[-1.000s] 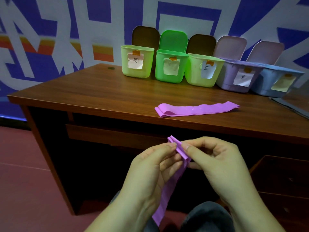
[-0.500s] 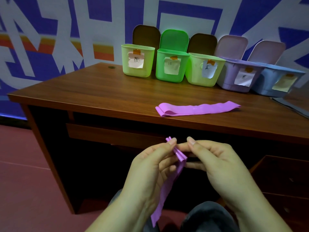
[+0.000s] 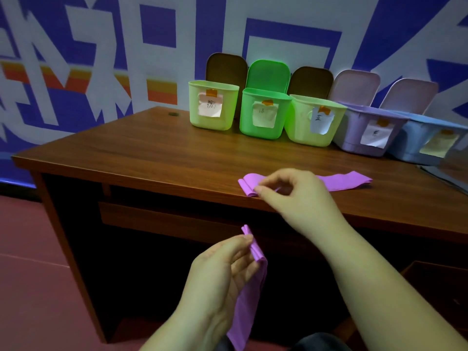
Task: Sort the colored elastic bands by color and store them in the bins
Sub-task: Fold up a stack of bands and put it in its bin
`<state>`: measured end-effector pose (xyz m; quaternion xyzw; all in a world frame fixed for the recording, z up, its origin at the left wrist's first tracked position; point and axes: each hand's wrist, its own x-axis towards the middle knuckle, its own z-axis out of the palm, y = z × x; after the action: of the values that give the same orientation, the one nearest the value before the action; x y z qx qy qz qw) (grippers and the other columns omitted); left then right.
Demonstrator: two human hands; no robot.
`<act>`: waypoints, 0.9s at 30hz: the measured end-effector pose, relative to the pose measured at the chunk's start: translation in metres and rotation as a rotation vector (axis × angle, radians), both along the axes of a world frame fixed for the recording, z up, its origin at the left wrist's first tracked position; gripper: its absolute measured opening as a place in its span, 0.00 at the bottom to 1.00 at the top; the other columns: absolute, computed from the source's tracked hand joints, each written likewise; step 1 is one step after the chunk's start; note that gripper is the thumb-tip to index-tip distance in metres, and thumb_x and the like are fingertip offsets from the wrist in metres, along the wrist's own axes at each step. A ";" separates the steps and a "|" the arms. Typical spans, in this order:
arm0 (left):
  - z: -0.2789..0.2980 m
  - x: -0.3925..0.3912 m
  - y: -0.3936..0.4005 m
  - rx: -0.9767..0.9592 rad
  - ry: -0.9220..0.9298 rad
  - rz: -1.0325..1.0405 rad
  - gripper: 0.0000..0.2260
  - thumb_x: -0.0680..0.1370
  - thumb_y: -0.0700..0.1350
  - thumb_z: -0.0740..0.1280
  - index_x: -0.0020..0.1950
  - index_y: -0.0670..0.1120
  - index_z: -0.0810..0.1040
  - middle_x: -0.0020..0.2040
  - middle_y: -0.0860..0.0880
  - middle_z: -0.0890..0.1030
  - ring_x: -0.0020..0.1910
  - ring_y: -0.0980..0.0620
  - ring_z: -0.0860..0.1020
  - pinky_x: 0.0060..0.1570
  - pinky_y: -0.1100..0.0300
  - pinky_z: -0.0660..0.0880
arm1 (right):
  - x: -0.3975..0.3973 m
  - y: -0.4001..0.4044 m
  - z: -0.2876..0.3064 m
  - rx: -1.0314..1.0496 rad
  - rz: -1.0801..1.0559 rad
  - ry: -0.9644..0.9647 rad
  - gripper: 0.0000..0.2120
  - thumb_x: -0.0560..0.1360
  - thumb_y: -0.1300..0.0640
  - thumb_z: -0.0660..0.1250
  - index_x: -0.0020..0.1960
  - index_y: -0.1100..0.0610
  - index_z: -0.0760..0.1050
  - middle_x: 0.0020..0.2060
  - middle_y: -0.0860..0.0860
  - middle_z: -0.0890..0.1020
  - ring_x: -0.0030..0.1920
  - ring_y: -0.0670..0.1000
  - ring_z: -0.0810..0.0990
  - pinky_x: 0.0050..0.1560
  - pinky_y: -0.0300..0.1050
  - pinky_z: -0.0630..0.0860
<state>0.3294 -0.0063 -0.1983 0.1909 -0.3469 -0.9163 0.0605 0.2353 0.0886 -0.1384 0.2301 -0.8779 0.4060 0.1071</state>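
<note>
Now the right hand (image 3: 298, 196) has reached the desk's band (image 3: 347, 182).

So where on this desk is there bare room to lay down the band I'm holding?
Bare wood spans the desk's left half, from its left edge to the pale green bin, plus the strip between the bins and the flat purple band. The back right is crowded with bins.

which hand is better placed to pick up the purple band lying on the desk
Right. The right hand is already over the folded end of the purple band on the desk, fingers curled toward it. The left hand is low, below the desk edge, pinching the other purple band.
</note>
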 end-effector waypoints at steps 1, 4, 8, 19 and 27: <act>0.001 -0.002 0.000 -0.021 0.002 0.005 0.04 0.73 0.33 0.66 0.39 0.39 0.78 0.28 0.47 0.79 0.25 0.56 0.78 0.26 0.66 0.76 | -0.011 -0.007 0.001 0.054 -0.058 0.055 0.07 0.71 0.49 0.71 0.45 0.52 0.81 0.39 0.44 0.82 0.40 0.44 0.78 0.43 0.40 0.71; 0.006 -0.013 -0.001 -0.146 0.034 0.023 0.05 0.73 0.31 0.66 0.45 0.39 0.77 0.30 0.45 0.79 0.26 0.54 0.77 0.26 0.65 0.76 | -0.042 -0.023 -0.003 0.237 -0.151 0.013 0.11 0.71 0.46 0.70 0.49 0.51 0.78 0.48 0.49 0.81 0.50 0.50 0.78 0.47 0.42 0.72; 0.014 -0.034 -0.009 -0.311 0.097 0.001 0.18 0.72 0.28 0.64 0.57 0.45 0.75 0.37 0.40 0.73 0.33 0.48 0.70 0.27 0.62 0.76 | -0.062 -0.031 0.001 0.380 -0.165 -0.104 0.01 0.69 0.54 0.70 0.40 0.49 0.78 0.48 0.50 0.83 0.51 0.51 0.79 0.45 0.41 0.72; 0.033 -0.079 0.006 -0.199 0.078 -0.041 0.25 0.73 0.28 0.61 0.69 0.39 0.66 0.24 0.49 0.76 0.22 0.55 0.73 0.24 0.63 0.75 | -0.095 0.004 0.008 -0.243 -0.045 -0.469 0.08 0.72 0.67 0.68 0.38 0.58 0.74 0.25 0.52 0.76 0.19 0.41 0.72 0.20 0.33 0.69; 0.040 -0.077 0.009 -0.165 0.077 0.004 0.09 0.74 0.29 0.60 0.48 0.41 0.73 0.28 0.47 0.76 0.24 0.53 0.73 0.23 0.64 0.74 | -0.133 0.114 0.027 -0.785 -0.481 -0.412 0.15 0.77 0.72 0.55 0.60 0.60 0.67 0.34 0.57 0.73 0.18 0.44 0.74 0.17 0.31 0.68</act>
<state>0.2527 0.0027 -0.1586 0.1506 -0.4183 -0.8911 0.0914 0.1025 0.2030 -0.1114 -0.1214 -0.6901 0.7063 0.1008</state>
